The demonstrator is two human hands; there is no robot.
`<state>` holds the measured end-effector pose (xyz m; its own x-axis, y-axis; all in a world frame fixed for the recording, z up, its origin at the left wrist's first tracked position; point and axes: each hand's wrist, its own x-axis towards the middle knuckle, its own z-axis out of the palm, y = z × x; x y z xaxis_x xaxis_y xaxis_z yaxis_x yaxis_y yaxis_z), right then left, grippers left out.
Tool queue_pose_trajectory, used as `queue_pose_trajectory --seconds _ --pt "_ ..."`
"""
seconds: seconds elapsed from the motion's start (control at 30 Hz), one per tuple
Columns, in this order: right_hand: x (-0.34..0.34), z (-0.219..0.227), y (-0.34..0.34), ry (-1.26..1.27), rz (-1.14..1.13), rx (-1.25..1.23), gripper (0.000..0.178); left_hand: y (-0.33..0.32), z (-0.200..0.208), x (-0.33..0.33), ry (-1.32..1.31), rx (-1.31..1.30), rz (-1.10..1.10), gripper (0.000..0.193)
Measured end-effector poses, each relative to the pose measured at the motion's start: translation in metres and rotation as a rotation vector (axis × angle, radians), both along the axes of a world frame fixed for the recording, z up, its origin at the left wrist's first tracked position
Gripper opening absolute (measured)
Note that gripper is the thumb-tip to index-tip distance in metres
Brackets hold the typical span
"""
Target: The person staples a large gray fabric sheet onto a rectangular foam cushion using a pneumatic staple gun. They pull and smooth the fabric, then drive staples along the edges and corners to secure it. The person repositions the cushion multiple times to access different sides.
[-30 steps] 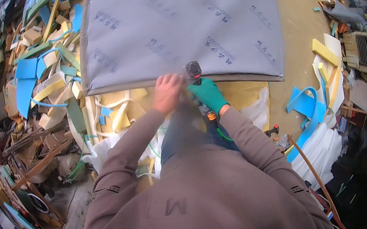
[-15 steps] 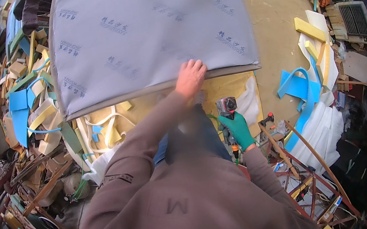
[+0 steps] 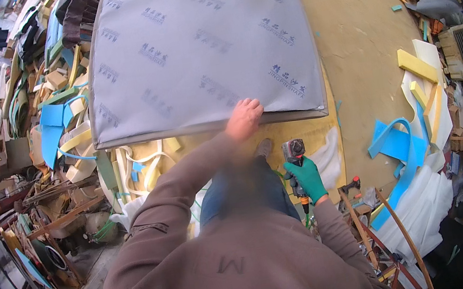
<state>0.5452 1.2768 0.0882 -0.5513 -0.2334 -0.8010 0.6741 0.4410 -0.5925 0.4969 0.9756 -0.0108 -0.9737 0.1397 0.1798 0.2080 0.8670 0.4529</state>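
Note:
A large panel-like upholstered piece (image 3: 194, 49), covered in pale grey printed fabric with a darker grey border, lies in front of me. My bare left hand (image 3: 244, 119) is closed over its near edge, right of the middle, with fingertips on the fabric. In a green glove, my right hand (image 3: 308, 180) grips an air staple gun (image 3: 293, 150) upright, just short of the piece's near right corner. An orange fitting and a green hose lead down from its handle. The gun does not touch the piece. My fingers partly hide its grip.
Foam offcuts (image 3: 54, 131) and scraps are heaped at left. At right lie a blue foam strip (image 3: 400, 141), white wadding (image 3: 421, 206) and wooden sticks (image 3: 402, 227). A yellowish board (image 3: 323, 125) lies under the piece, and tan floor (image 3: 351, 27) stretches beyond.
The piece's near edge now looks more level and sits lower in view. My left hand stays on that edge, and the staple gun is still in my right hand. My view has shifted.

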Motion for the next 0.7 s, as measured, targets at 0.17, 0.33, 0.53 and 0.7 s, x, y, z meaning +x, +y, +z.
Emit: queue_pose_trajectory --seconds 0.17,0.33,0.53,0.7 --pt "-0.036 0.019 -0.010 -0.054 -0.043 -0.084 0.025 0.008 0.004 0.009 -0.078 -0.070 0.023 0.020" --pt "-0.069 0.013 -0.034 0.108 -0.041 -0.140 0.028 0.019 0.015 0.020 0.009 0.004 0.188 0.020" --pt "-0.092 0.008 -0.058 0.122 -0.032 -0.137 0.028 0.013 0.021 0.008 0.050 -0.056 0.245 0.021" --pt "-0.084 0.008 -0.052 0.158 -0.038 -0.121 0.029 0.006 0.024 -0.005 0.034 -0.106 0.168 0.027"
